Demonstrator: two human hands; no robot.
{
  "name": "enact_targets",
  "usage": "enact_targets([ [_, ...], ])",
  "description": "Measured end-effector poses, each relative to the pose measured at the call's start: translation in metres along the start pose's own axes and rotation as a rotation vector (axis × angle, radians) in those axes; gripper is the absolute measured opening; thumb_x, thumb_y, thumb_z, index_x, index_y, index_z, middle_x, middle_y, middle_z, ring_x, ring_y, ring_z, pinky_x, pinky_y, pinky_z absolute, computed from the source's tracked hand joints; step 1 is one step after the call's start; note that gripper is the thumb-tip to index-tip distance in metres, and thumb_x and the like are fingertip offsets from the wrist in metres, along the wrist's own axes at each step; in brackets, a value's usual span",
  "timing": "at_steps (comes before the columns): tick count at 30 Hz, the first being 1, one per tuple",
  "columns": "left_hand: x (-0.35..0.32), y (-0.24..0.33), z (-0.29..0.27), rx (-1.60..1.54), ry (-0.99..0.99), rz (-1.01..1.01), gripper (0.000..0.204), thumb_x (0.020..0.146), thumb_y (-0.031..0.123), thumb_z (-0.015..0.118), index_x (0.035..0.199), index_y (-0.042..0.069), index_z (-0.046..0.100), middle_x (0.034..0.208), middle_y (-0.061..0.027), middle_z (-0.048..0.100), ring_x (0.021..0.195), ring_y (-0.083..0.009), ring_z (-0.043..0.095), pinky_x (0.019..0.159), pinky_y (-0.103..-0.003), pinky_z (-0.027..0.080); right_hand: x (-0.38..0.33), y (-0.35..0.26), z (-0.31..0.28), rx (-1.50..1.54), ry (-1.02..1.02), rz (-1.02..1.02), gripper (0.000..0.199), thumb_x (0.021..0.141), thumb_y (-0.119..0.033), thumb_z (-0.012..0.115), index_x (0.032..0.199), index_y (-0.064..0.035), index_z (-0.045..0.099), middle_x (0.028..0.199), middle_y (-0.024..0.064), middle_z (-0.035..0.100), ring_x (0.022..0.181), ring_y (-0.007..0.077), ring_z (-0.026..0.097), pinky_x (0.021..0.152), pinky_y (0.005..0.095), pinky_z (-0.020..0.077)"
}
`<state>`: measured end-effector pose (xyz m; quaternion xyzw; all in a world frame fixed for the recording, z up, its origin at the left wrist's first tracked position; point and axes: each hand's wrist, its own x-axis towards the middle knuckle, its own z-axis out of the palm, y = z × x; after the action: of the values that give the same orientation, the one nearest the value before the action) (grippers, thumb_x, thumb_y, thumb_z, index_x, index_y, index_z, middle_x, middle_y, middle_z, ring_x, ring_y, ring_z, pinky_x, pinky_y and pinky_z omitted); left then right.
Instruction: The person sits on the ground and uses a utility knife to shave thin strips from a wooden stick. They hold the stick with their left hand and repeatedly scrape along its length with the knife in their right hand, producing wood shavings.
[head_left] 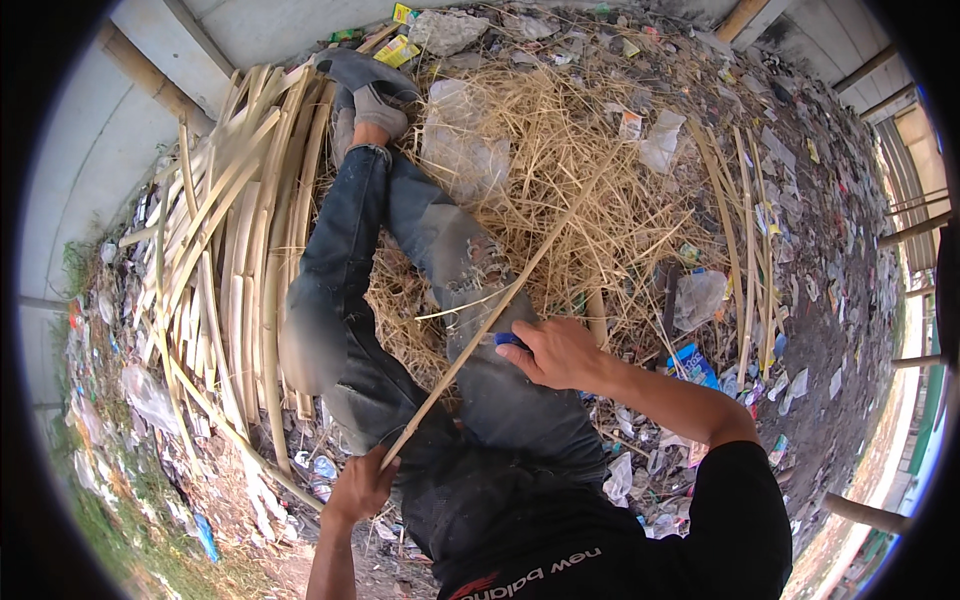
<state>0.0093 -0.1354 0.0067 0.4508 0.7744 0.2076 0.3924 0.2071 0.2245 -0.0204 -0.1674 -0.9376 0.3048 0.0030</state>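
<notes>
Bamboo strip (488, 322), long and narrow, runs slantwise over the jeans (500, 405) of a seated worker on littered ground, its lower end in the left hand (362, 488) and its far end above a heap of straw-coloured shavings (565, 190). The left hand is closed around the strip, thumb and fingers pinching it near the worker's hip. The right hand (555, 352), just beside the strip's middle, is curled around a small blue object (510, 340), mostly hidden by the fingers; whether it touches the strip cannot be told. A thin pale curl (462, 307) lies across the leg, near torn denim at the knee. The legs stretch forward, crossed near the ankles, to grey footwear (385, 112). At left, a large stack of split bamboo lengths (262, 235) leans in overlapping rows near a pale panelled wall (95, 190); at right, a few slimmer strips (745, 240) lie beyond the shavings. A sheet of clear plastic (455, 150) rests near the feet, and a bright blue packet (693, 368) lies below the right forearm's far side, amid scattered scraps. The worker wears a black T-shirt (640, 560).
</notes>
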Motion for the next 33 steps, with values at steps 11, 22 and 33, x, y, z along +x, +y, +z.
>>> enact_targets([
  [11,0.006,0.009,-0.003,0.041,0.032,-0.037,0.016,0.103,0.014,0.064,0.102,-0.002,0.059,0.068,-0.0296,0.062,0.069,-0.0559,0.063,0.057,-0.059,0.047,0.019,0.035,-0.016,-0.069,0.045,0.117,0.057,0.112,-0.049,0.047,0.095,0.0011,0.067,0.062,0.0227,0.063,0.062,0.0451,0.067,0.06,0.0546,0.0535],
  [22,-0.011,0.003,-0.012,0.12,0.043,-0.114,0.012,0.101,0.011,0.063,0.098,0.001,0.058,0.069,-0.0294,0.063,0.067,-0.0545,0.063,0.056,-0.058,0.046,0.036,0.075,-0.023,-0.039,0.179,0.273,0.053,0.112,-0.049,0.05,0.096,-0.0014,0.067,0.065,0.0229,0.063,0.061,0.044,0.064,0.061,0.0526,0.0511],
  [33,-0.088,-0.084,-0.041,0.262,0.054,-0.245,0.005,0.091,0.007,0.065,0.093,0.005,0.061,0.065,-0.0252,0.063,0.066,-0.0514,0.065,0.056,-0.057,0.049,0.034,0.253,-0.099,0.021,0.576,0.85,0.071,0.112,-0.053,0.043,0.088,0.0081,0.068,0.079,0.0302,0.066,0.078,0.0506,0.064,0.079,0.0581,0.0482],
])
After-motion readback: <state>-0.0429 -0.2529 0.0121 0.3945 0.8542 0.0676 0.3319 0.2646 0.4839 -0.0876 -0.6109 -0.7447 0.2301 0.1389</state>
